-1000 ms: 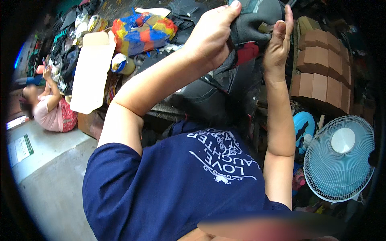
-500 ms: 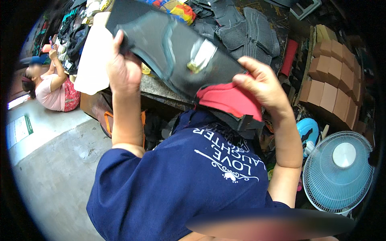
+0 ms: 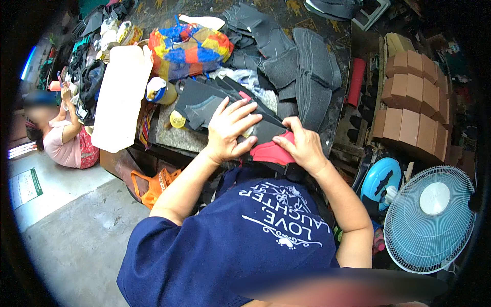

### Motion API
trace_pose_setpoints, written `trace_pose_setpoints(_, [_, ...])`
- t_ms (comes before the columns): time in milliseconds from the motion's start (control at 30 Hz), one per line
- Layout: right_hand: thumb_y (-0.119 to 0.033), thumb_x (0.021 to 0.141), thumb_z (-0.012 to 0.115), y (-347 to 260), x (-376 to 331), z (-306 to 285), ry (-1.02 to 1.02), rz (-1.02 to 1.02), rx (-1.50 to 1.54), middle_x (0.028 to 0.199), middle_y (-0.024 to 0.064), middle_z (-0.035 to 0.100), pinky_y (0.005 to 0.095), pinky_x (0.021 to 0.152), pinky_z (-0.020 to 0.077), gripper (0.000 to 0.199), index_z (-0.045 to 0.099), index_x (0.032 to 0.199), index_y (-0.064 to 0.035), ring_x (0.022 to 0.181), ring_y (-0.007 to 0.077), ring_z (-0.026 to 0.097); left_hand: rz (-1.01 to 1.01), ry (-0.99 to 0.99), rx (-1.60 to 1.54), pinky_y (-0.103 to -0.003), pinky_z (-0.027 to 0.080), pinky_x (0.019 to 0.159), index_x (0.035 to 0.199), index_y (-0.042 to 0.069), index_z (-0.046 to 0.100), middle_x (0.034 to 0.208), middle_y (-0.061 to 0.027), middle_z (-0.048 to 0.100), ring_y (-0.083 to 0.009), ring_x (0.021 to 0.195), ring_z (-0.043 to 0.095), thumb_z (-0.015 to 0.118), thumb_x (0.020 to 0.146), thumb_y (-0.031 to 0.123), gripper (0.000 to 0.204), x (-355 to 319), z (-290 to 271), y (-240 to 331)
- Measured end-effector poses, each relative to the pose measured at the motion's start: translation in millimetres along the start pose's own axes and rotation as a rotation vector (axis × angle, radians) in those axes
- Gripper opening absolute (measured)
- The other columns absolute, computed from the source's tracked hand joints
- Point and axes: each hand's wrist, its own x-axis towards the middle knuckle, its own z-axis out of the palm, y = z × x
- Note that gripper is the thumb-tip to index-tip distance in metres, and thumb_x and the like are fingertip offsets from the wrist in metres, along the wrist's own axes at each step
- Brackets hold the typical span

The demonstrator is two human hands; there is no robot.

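Note:
My left hand (image 3: pixel 231 132) lies with spread fingers on a flat black panel (image 3: pixel 269 132) at the table's near edge. At the panel's near right end is a red piece (image 3: pixel 273 152). My right hand (image 3: pixel 307 148) pinches that end, thumb on top of the red piece and the other fingers bent at its edge. Beyond my left hand, more dark cut pieces (image 3: pixel 197 102) lie overlapped, partly hidden by it. To their left stand a jar with yellowish contents (image 3: pixel 164 95) and a small yellow round thing (image 3: pixel 177 119).
Grey cut pieces (image 3: pixel 314 71) are stacked at the far right of the table. A colourful mesh bag (image 3: pixel 189 53) and a long white board (image 3: pixel 123 97) lie left. Brown boxes (image 3: pixel 409 128) and a fan (image 3: pixel 429 220) stand right. Another person (image 3: pixel 66 125) sits far left.
The panel has come down from in front of me onto the table. My left hand has left its far edge and now rests flat on top; my right hand still grips the red end.

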Motion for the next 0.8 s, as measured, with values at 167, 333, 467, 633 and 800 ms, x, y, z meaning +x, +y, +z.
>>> trace_pose_setpoints(167, [-0.035, 0.079, 0.073, -2.0, 2.5, -3.5, 0.211, -0.207, -0.03, 0.103, 0.0138, 0.063, 0.0413, 0.077, 0.0508, 0.047, 0.054, 0.112, -0.0086, 0.093, 0.0331, 0.063, -0.02, 0.01, 0.024, -0.056, 0.034, 0.106, 0.11, 0.015, 0.069, 0.124, -0.008, 0.064, -0.0298, 0.118, 0.057, 0.066, 0.074, 0.042, 0.045, -9.4, 7.8, -13.5])
trace_pose_setpoints(333, [-0.03, 0.073, 0.076, -18.3, 2.9, -9.9, 0.179, -0.526, -0.027, 0.115, 0.0109, 0.057, 0.0419, 0.09, 0.0458, 0.05, 0.058, 0.115, -0.0095, 0.106, 0.0302, 0.056, -0.046, -0.079, -0.007, -0.058, 0.032, 0.108, 0.117, 0.015, 0.066, 0.13, -0.0093, 0.06, -0.0317, 0.123, 0.053, 0.066, 0.078, 0.043, 0.048, 0.0, -5.6, -1.2])
trace_pose_setpoints(467, [-0.032, 0.071, 0.078, -22.0, 2.0, -11.9, 0.155, -0.494, 0.016, 0.121, 0.0125, 0.055, 0.0443, 0.094, 0.0446, 0.056, 0.058, 0.119, -0.01, 0.109, 0.0328, 0.055, -0.054, -0.288, -0.03, -0.057, 0.025, 0.112, 0.132, 0.014, 0.056, 0.14, -0.0134, 0.05, -0.0366, 0.133, 0.041, 0.061, 0.085, 0.048, 0.058, 11.9, -36.3, 8.3])
trace_pose_setpoints(633, [-0.031, 0.07, 0.078, -16.8, 0.6, -15.9, 0.14, -0.474, 0.03, 0.122, 0.013, 0.054, 0.045, 0.094, 0.0443, 0.058, 0.057, 0.12, -0.0108, 0.11, 0.0338, 0.055, 0.038, -0.292, 0.03, -0.046, 0.035, 0.108, 0.131, 0.009, 0.056, 0.137, -0.0186, 0.051, -0.0369, 0.128, 0.047, 0.055, 0.091, 0.049, 0.057, 68.0, -59.1, -21.3])
trace_pose_setpoints(800, [-0.031, 0.071, 0.077, -21.8, 1.5, -15.5, 0.15, -0.511, 0.002, 0.124, 0.0137, 0.054, 0.0463, 0.096, 0.0434, 0.056, 0.057, 0.12, -0.0107, 0.11, 0.0333, 0.055, -0.022, -0.289, 0.416, -0.042, 0.054, 0.079, 0.114, 0.01, 0.061, 0.103, -0.0132, 0.059, -0.0323, 0.098, 0.062, 0.069, 0.082, 0.026, 0.036, 176.0, 6.4, -98.0])
